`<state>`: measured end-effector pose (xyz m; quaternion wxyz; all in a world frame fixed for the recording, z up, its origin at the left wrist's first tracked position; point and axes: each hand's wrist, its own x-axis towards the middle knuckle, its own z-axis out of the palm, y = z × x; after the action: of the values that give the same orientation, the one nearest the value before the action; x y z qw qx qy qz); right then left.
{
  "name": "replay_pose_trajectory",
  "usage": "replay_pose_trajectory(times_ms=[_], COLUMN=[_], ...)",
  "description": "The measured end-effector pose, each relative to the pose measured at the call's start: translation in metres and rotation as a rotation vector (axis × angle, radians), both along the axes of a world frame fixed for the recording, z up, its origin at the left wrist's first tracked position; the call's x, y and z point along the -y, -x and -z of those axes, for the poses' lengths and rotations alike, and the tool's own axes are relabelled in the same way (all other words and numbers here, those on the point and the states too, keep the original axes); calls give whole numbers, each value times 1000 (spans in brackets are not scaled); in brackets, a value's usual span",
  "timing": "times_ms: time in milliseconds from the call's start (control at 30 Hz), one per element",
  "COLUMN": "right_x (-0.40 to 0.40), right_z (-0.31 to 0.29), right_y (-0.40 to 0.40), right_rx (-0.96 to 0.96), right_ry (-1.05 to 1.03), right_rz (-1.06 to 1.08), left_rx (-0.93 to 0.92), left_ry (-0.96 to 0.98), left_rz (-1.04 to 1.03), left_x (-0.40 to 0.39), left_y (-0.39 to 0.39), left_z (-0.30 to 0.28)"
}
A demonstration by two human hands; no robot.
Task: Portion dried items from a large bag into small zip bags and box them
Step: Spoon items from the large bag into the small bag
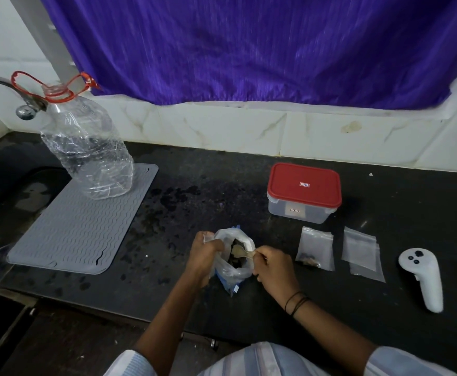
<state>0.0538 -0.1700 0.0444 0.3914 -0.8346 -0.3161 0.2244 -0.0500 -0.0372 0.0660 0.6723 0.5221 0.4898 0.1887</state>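
Observation:
A large clear plastic bag (235,270) with dark dried items inside stands on the black counter. My left hand (204,253) grips its open rim on the left side. My right hand (273,267) pinches the handle of a spoon (239,250) whose bowl dips into the bag's mouth. To the right lies a small zip bag (316,246) with some dark dried pieces at its bottom. Two empty zip bags (361,252) lie overlapping further right. A clear box with a red lid (304,189), closed, stands behind them.
A white hand controller (422,276) lies at the far right. A grey ribbed mat (83,226) carries a big empty water bottle (86,147) at left, beside a dark sink (18,191). The counter's front edge runs just below my wrists.

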Motion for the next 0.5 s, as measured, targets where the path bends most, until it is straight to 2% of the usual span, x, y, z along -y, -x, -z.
replay_pose_trajectory(times_ms=[100, 333, 500], right_x=[2, 4, 6], right_z=[2, 10, 13], right_y=[-1, -5, -7], right_rx=[-212, -185, -324], right_ry=[-99, -90, -125], right_rz=[49, 45, 82], left_rx=[6, 81, 103], left_ry=[-9, 113, 155], left_rz=[9, 13, -1], left_x=[0, -6, -4], left_y=[0, 6, 8], left_z=[-2, 3, 6])
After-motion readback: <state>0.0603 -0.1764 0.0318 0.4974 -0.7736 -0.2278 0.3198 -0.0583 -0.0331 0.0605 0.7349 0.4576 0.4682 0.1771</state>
